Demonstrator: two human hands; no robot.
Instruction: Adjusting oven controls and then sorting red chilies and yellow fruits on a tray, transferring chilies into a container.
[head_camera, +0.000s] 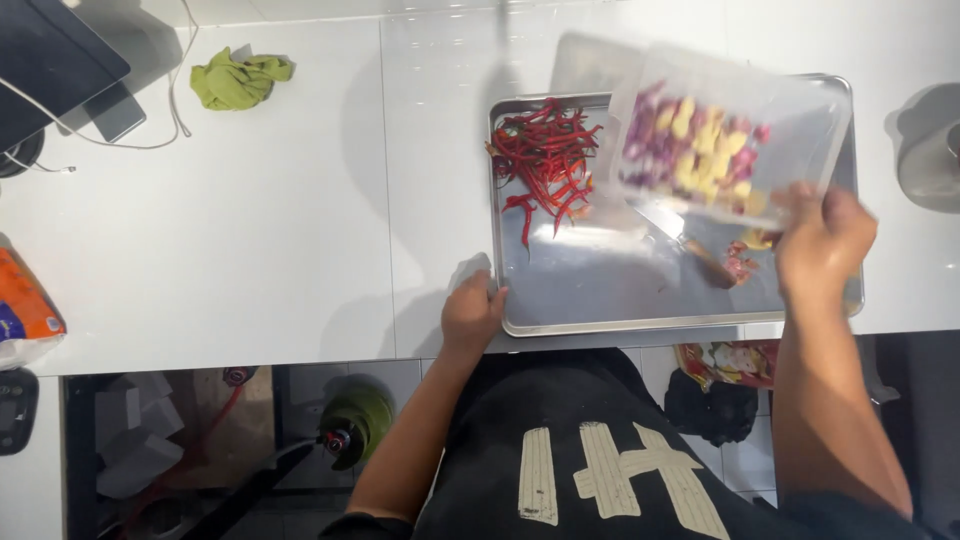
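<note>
Two packages sat low in view: an orange pack (25, 310) at the counter's far left edge, a red-and-yellow printed pack (728, 362) below its front edge. Between them, the left hand (470, 315) lay curled on the steel tray (600, 290) corner. Rightward, the right hand (822, 238) gripped a tilted clear tub (730, 130) of purple and yellow pieces above that tray.

Chillies (545, 150) on tray (600, 290), left
</note>
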